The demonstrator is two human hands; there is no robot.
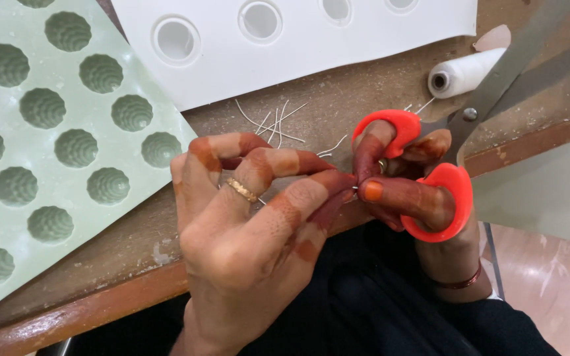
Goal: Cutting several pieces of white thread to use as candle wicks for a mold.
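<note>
A short piece of white thread point(354, 189), barely visible, sits pinched between the fingertips of both hands just above the near edge of the wooden table point(338, 105). The left hand point(258, 224) closes thumb and forefinger narrowly on it from the left, a gold ring point(241, 190) showing on one finger. The right hand point(404, 191) meets it from the right, fingertips touching those of the left, so neither hand is nearer than the other. The thread's visible part appears to run roughly left to right between the two pinches, though it is too thin to be sure.

The right hand also carries a pair of scissors point(456, 132): fingers pass through the orange loops, and the steel blades point up and away to the right, their tips outside the picture, well clear of the pinched thread. Whether the blades are parted cannot be told.

Just beyond the fingertips, cut thread scraps point(275, 122) lie scattered on the wood. Farther off, past the scissors' pivot, a white thread spool point(463, 74) lies on its side. Beyond the scraps rests a white mould point(285, 59) with round holes; to the left of the left hand, a pale green mould point(54, 132) with ribbed round cups covers the table.
</note>
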